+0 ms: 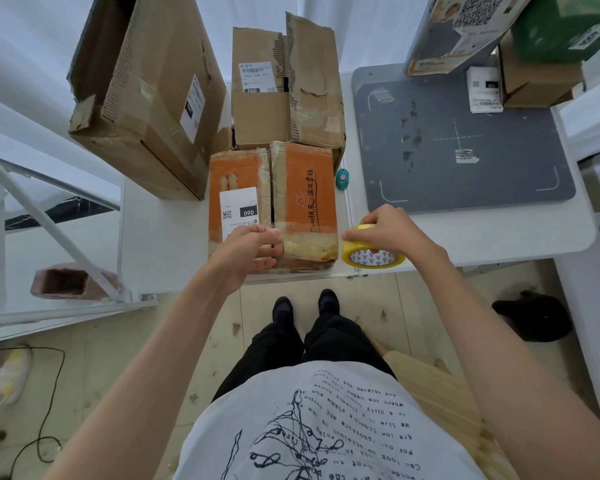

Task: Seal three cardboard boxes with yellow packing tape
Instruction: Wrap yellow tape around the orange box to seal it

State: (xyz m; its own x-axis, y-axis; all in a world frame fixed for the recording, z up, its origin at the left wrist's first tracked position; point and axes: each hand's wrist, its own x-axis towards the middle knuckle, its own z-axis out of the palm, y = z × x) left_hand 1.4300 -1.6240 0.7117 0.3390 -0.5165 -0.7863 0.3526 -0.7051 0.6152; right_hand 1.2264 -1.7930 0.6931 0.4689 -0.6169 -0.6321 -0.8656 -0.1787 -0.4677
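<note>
A person's left hand [253, 249] presses on the near end of an orange cardboard box [274, 202], fingers curled over the seam between its two top flaps, while the right hand [388, 230] grips a roll of yellow packing tape [373, 251] from above, fingers wrapped over its rim, just beside the box's near right corner. A strip of tape appears to run from the roll across the box's near end, though its edges are hard to make out. The orange box sits at the near edge of a white table [499, 237], its front face flush with the table's lip. Three cardboard boxes are in view along the work line: the orange one nearest; a plain brown box [284, 88] touching its far end, flaps torn and partly raised; and a tall brown box [146, 95] lying tilted to the left, close to both. To the right lies one grey mat [465, 140] with bare surface between it and the tape. One small teal cutter [342, 177] rests beside the orange box's right side. More parcels [534, 74] crowd the table's far right corner.
</note>
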